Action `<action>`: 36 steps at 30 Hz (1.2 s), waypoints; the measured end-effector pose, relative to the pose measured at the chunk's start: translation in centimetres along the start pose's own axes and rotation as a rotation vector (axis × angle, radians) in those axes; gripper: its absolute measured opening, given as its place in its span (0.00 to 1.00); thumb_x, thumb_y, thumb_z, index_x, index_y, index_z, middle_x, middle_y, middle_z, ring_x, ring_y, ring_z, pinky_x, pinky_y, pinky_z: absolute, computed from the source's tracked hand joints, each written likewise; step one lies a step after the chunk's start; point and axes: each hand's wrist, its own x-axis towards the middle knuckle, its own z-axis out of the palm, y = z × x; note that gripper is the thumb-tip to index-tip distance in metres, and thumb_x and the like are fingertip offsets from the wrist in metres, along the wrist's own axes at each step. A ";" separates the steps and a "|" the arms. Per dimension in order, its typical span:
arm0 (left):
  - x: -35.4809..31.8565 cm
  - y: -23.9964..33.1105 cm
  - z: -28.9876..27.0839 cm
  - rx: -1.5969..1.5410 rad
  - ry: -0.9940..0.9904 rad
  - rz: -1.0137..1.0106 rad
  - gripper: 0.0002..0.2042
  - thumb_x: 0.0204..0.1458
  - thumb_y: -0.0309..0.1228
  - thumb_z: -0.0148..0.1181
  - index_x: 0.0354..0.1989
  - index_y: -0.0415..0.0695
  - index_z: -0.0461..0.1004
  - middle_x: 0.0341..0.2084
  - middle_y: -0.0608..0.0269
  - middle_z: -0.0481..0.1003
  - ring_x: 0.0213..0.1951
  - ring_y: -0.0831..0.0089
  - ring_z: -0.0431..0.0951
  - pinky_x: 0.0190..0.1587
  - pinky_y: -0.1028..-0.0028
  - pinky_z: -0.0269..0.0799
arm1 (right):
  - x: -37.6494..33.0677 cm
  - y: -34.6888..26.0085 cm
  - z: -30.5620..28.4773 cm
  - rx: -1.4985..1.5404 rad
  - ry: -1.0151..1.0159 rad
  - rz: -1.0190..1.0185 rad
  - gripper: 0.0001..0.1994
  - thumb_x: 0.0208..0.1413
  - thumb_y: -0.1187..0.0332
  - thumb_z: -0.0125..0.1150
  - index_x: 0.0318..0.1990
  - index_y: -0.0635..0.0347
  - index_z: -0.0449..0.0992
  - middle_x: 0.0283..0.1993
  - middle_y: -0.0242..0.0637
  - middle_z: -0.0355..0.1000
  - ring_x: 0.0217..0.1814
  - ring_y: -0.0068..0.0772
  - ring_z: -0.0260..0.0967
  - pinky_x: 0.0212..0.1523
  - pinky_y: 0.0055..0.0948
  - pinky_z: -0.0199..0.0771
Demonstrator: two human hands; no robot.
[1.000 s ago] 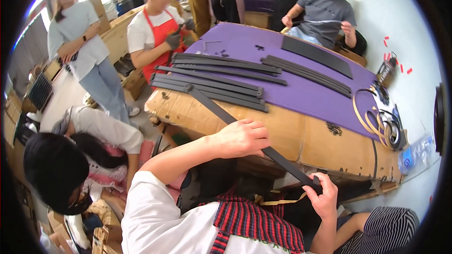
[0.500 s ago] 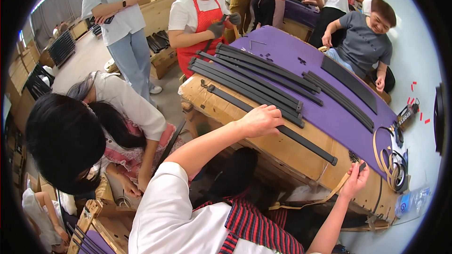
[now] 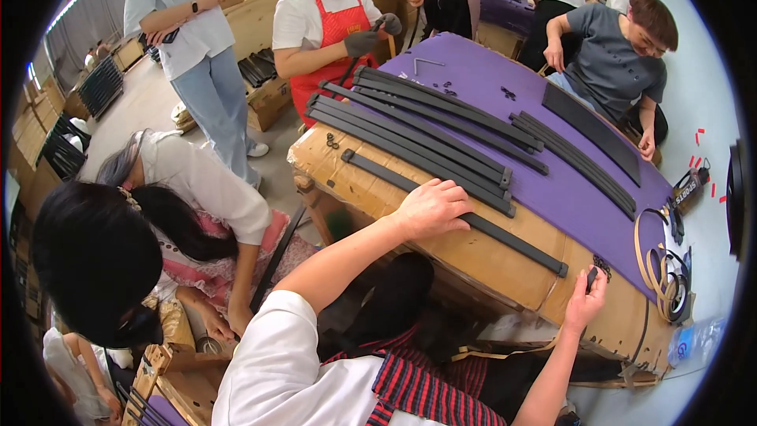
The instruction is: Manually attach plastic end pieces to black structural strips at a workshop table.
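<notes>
A flat black bar (image 3: pixel 514 244) with a black cap at each end lies near the front edge of the cardboard-topped bench. My left hand (image 3: pixel 434 207) is closed over its middle, fingers curled on the far side. Off the bar's right end, my right hand (image 3: pixel 585 300) pinches a small black piece (image 3: pixel 591 278); its exact kind I cannot tell. A tan strap (image 3: pixel 509 354) runs below the bench edge toward my right wrist. Past that hand sits a little heap of small black parts (image 3: pixel 602 266). Several more black bars (image 3: pixel 418 150) lie side by side beyond my left hand.
A purple mat (image 3: pixel 579 217) covers the bench's far part, with a hex key (image 3: pixel 428 62) and a black panel (image 3: pixel 591 130) on it. Tape rolls (image 3: pixel 674 292) and a plastic bottle (image 3: pixel 698 341) stand at right. Co-workers are at left, across and far right.
My right hand has shifted slightly left and down, and the tan strap that ran up to its fingers now shows only below the wrist. My left hand stays on the bar.
</notes>
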 end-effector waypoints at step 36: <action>1.4 1.1 0.4 0.009 0.032 -0.090 0.14 0.40 0.33 0.63 0.36 0.42 0.73 0.34 0.62 0.74 0.39 0.63 0.72 0.43 0.68 0.68 | -0.9 -1.6 -0.4 0.008 -0.040 -0.029 0.07 0.51 0.77 0.56 0.38 0.64 0.70 0.26 0.26 0.66 0.25 0.12 0.57 0.26 0.15 0.61</action>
